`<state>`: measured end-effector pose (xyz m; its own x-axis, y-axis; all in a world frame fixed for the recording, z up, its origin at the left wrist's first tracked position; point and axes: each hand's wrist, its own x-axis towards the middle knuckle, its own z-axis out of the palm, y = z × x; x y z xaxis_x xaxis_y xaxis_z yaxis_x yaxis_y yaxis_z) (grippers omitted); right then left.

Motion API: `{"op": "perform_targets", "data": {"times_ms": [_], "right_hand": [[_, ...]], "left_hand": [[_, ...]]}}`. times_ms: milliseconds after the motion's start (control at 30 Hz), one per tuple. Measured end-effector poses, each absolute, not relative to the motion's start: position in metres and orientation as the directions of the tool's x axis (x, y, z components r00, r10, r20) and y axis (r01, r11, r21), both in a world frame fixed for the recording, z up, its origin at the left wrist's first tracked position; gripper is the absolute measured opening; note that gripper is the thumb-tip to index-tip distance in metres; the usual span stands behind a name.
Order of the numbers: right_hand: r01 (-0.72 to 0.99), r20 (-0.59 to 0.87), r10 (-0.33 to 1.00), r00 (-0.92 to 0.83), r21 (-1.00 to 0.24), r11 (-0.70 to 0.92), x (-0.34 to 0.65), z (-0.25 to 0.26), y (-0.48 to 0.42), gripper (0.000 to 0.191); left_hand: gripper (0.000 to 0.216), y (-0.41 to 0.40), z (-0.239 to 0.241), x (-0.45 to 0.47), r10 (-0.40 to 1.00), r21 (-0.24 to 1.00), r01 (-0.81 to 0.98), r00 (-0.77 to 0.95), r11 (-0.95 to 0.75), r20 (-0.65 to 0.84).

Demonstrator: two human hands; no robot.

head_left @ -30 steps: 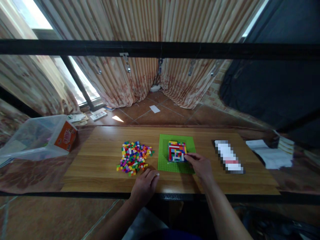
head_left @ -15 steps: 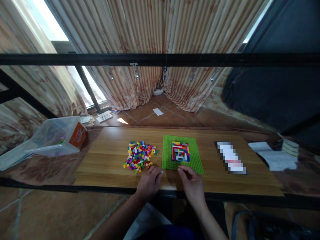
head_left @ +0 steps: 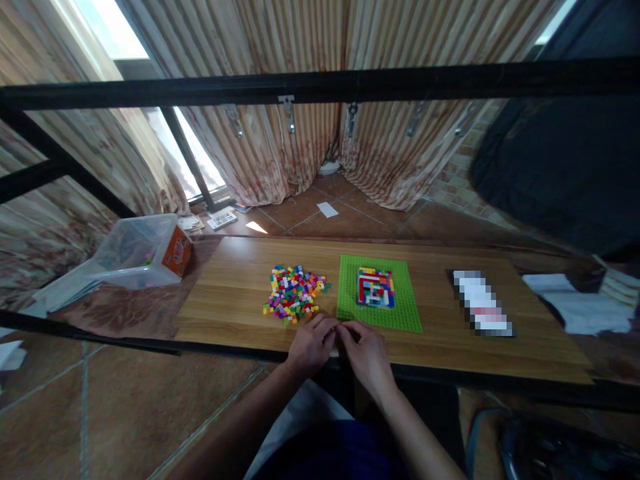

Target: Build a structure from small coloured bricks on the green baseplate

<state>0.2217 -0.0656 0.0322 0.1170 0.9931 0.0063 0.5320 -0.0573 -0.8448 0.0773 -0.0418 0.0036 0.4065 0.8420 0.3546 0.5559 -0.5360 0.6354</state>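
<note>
A green baseplate (head_left: 397, 317) lies on the wooden table (head_left: 230, 300) and carries a square patch of red, blue, white and yellow bricks (head_left: 375, 287). To its left is a heap of small coloured bricks (head_left: 295, 295). My left hand (head_left: 311, 343) and my right hand (head_left: 367, 353) meet at the table's near edge, just in front of the plate's left corner. Their fingertips are curled and pinched together. Whatever sits between them is too small to name.
A clear plastic tub (head_left: 135, 248) with an orange box (head_left: 181, 252) in it lies on its side at the left. A blurred flat item (head_left: 481, 311) and white papers (head_left: 580, 308) lie to the right. A black bar (head_left: 320, 85) crosses the upper view.
My right hand has left the brick patch and drawn back left to the table's near edge, joining my left hand. The view has shifted so the table sits further right.
</note>
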Motion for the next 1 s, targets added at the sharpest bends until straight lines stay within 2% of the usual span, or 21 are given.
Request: {"op": "perform_targets", "data": {"times_ms": [133, 267, 367, 533, 833, 1000], "right_hand": [[0.430, -0.008, 0.989, 0.145, -0.900, -0.071, 0.226, 0.032, -0.068, 0.029], [0.292, -0.014, 0.948, 0.318, -0.950, -0.112, 0.248, 0.034, -0.068, 0.032], [0.257, -0.004, 0.894, 0.449, -0.957, -0.133, 0.274, 0.034, -0.064, 0.034], [0.301, 0.049, 0.837, 0.544, -0.943, -0.140, 0.311, 0.026, -0.046, 0.037], [0.473, 0.146, 0.863, 0.483, -0.873, -0.117, 0.316, 0.023, -0.019, 0.041], [0.502, 0.142, 0.863, 0.485, -0.853, -0.142, 0.314, 0.025, -0.018, 0.040]], "left_hand": [[0.018, -0.042, 0.003, 0.078, 0.853, 0.620, 0.586, 0.384, -0.522, 0.354], [0.016, -0.041, 0.002, 0.078, 0.857, 0.613, 0.600, 0.377, -0.515, 0.351], [0.015, -0.040, 0.002, 0.078, 0.855, 0.615, 0.595, 0.385, -0.518, 0.348], [0.017, -0.040, 0.002, 0.078, 0.854, 0.615, 0.592, 0.383, -0.520, 0.353], [0.018, -0.040, 0.005, 0.078, 0.864, 0.636, 0.587, 0.390, -0.501, 0.320], [0.019, -0.040, 0.005, 0.078, 0.872, 0.631, 0.605, 0.388, -0.486, 0.300]]}}
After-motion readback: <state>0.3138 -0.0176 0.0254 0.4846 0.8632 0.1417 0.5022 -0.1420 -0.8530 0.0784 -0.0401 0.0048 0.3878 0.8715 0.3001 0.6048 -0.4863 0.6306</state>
